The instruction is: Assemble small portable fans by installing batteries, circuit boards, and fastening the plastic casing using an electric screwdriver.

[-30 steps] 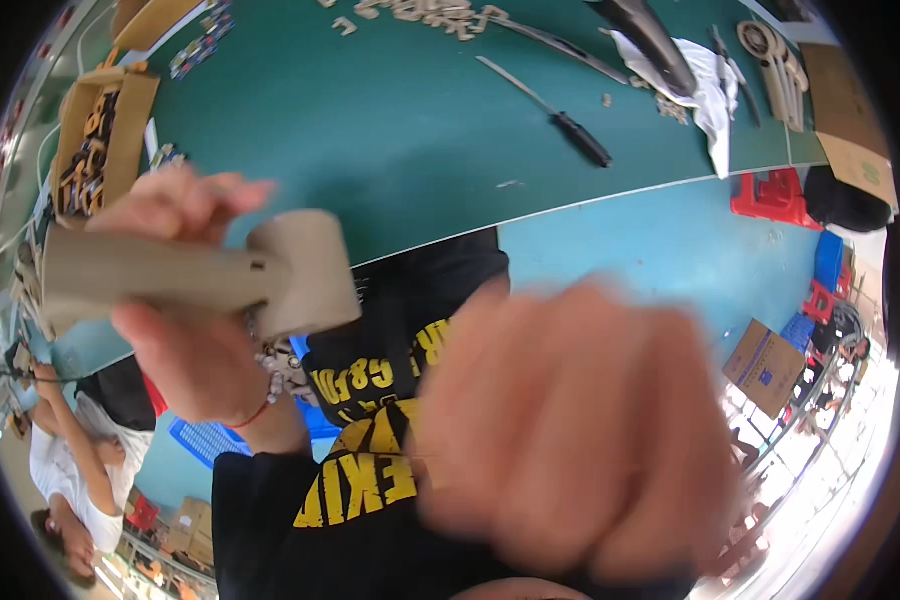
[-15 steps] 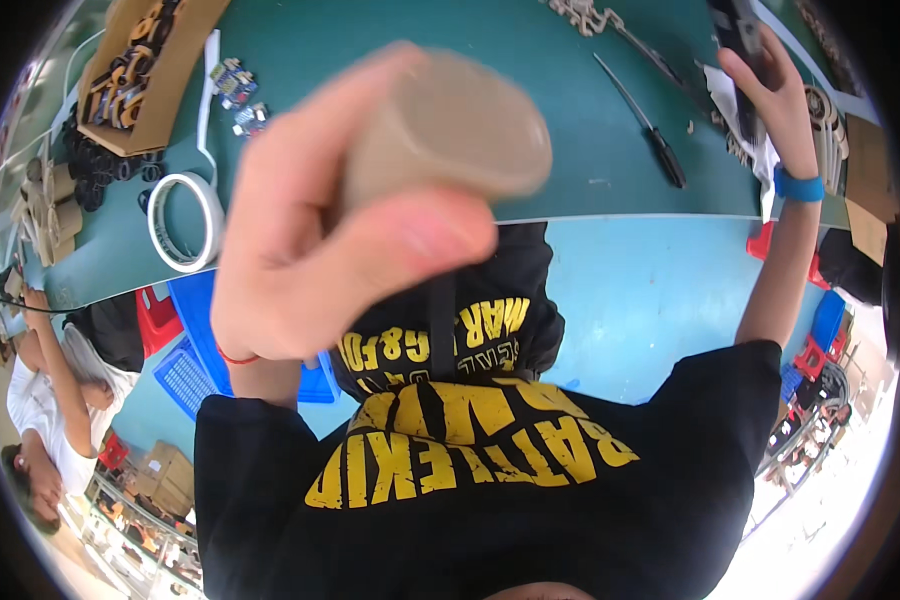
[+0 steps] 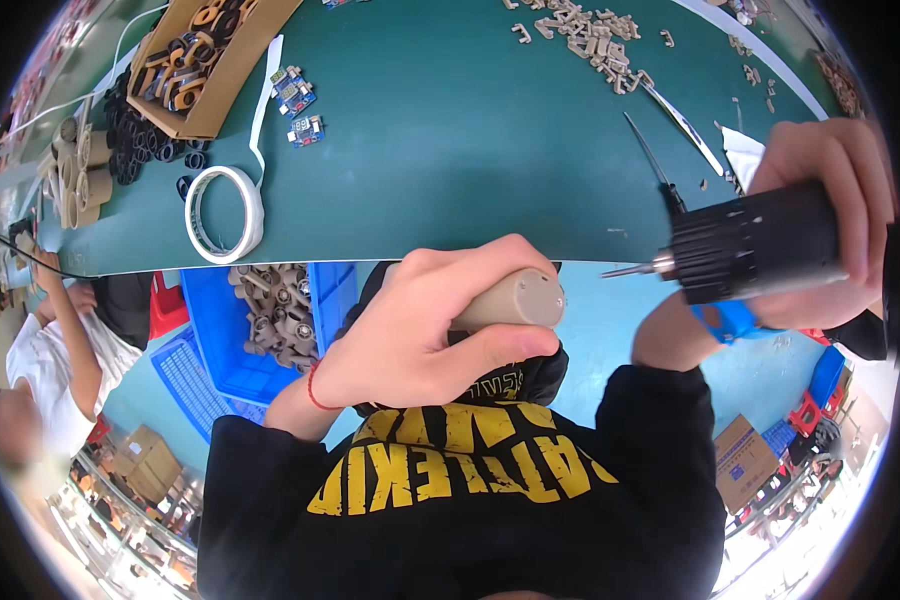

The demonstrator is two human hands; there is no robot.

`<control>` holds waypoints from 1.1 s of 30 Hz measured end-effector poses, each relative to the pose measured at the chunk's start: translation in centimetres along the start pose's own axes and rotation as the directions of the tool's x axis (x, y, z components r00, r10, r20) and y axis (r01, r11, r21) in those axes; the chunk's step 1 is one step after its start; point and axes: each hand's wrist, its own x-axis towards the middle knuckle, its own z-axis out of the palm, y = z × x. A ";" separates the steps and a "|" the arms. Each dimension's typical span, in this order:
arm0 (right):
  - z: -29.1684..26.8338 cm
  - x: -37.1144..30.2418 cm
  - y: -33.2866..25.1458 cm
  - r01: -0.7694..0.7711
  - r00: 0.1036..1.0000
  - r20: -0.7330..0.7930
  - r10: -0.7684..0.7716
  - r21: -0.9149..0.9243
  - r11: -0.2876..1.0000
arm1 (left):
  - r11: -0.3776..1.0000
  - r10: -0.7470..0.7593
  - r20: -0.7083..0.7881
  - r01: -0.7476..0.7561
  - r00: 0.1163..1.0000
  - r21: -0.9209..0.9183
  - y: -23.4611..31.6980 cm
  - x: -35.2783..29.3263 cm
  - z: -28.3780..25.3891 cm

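My left hand (image 3: 430, 335) is wrapped round a tan rounded plastic housing (image 3: 520, 302), its flat end facing right. Small screws or screw holes show on that end. On the right, my right hand (image 3: 830, 200) grips a black electric screwdriver (image 3: 755, 240) by its body. The tool's thin metal bit (image 3: 630, 270) points left toward the housing, with a gap between them. Both hands are in front of the table's near edge, above my lap. A hand screwdriver (image 3: 660, 170) with a black handle lies on the table beyond the electric one.
On the green table (image 3: 400, 170) are a white tape roll (image 3: 198, 225), small blue circuit boards (image 3: 305, 130), a carton (image 3: 210, 110) of dark and orange parts, and several small tan clips (image 3: 600, 45). A blue bin (image 3: 210, 350) of tan parts stands left of me. A person (image 3: 55, 360) sits at far left.
My right hand has brought the electric screwdriver from the table's far right in toward my body. My left hand has moved lower with the housing, away from the camera.
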 end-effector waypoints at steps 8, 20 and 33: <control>-2.8 -2.8 0.8 0.182 0.979 0.034 -0.202 0.316 0.931 | 0.979 -0.075 0.011 0.071 0.997 0.190 0.6 -0.4 0.3; -5.4 -2.6 -1.9 -0.016 0.985 0.171 -0.017 0.194 0.981 | 0.966 -0.105 0.045 0.091 0.993 0.242 0.1 -0.2 0.1; -5.9 -2.0 1.3 -0.044 0.940 0.333 -0.081 0.351 0.935 | 0.983 -0.158 0.130 0.144 0.979 0.112 -0.8 0.2 0.2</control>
